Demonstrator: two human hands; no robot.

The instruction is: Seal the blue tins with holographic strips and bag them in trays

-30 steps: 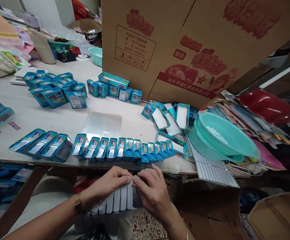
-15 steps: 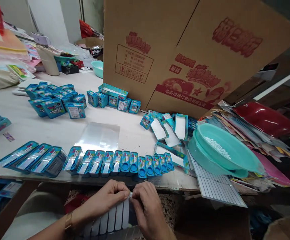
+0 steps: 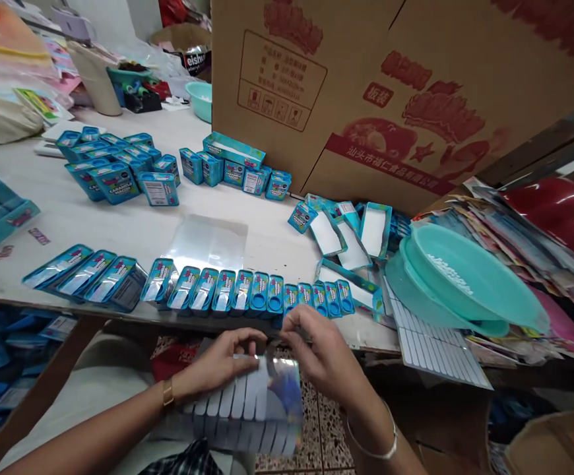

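Note:
A sheet of white strip labels (image 3: 248, 396) lies over my lap, below the table edge. My left hand (image 3: 220, 361) grips its upper edge, thumb on top and fingers curled. Raised to the right of the sheet, my right hand (image 3: 319, 349) has its thumb and fingers pinched together just in front of the row. What they hold, if anything, is too small to make out. Along the table's front edge stands a row of small blue boxes printed "CARAMELO" (image 3: 224, 291). Several on the left wear shiny strips across their tops; those on the right show round recesses.
A big cardboard carton (image 3: 287, 79) stands at the back. More blue boxes (image 3: 119, 181) cluster at the left. Open display trays (image 3: 376, 231) lie at the right beside stacked turquoise basins (image 3: 485, 270) with white pieces inside. Another label sheet (image 3: 435, 346) overhangs the table edge.
My hands have come apart. The right hand has moved up and right off the sheet toward the row, while the left stays at the sheet's edge. The camera view has tilted down.

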